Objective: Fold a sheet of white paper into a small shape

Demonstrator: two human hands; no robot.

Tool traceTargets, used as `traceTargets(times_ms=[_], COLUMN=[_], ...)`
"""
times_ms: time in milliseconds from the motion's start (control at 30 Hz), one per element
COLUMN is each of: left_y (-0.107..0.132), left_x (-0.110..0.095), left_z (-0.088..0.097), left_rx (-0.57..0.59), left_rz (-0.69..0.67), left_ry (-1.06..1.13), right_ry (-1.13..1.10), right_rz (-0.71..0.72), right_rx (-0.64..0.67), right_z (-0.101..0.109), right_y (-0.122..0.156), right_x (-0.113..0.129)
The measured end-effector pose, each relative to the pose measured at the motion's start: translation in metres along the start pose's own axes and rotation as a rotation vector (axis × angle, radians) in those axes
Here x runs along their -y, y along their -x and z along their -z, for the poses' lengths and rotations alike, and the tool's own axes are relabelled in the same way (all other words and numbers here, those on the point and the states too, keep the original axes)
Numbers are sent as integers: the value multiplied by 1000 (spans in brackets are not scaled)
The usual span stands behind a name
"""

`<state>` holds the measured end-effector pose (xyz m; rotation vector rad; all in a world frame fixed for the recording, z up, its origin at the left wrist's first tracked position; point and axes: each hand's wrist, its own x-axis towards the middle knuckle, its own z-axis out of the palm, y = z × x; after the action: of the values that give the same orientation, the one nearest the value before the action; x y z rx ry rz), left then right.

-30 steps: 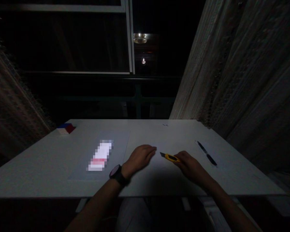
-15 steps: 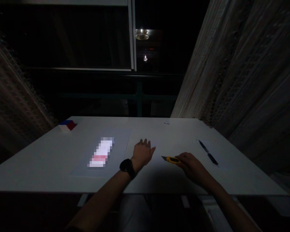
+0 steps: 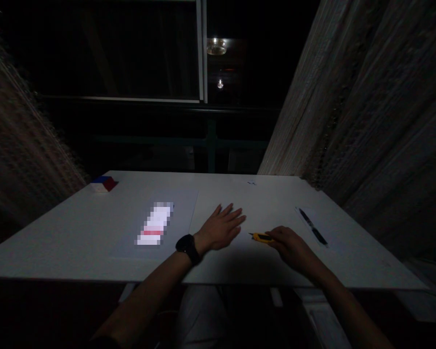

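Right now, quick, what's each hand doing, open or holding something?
Left hand: open, palm down, fingers spread, no object seen in its grasp.
Right hand: closed, holding the yellow knife, blade pointing toward the left hand.

A yellow-and-black utility knife (image 3: 262, 237) — blade (image 3: 252, 235) out, pointing left — sits in the right hand (image 3: 289, 246).

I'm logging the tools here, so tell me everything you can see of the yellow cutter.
The yellow cutter has a plastic-looking handle with a black inlay and a dark blade extended. The right hand grips its rear end; the blade points toward the left hand. Whether it touches the white table below is unclear.
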<state>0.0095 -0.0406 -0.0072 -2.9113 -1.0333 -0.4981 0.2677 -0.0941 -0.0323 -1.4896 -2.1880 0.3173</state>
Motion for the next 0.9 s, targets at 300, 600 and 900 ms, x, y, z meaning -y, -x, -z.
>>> traceTargets(times_ms=[300, 600, 900], left_y=[6, 1, 3], left_x=[-7, -3, 11], left_z=[-40, -22, -21], left_rx=[-64, -44, 36], left_rz=[345, 130, 56], left_ry=[-20, -35, 21], right_ry=[14, 4, 69], right_rz=[19, 20, 29], right_rx=[31, 44, 1], right_z=[5, 8, 1], right_y=[1, -3, -4], right_x=[-2, -4, 6])
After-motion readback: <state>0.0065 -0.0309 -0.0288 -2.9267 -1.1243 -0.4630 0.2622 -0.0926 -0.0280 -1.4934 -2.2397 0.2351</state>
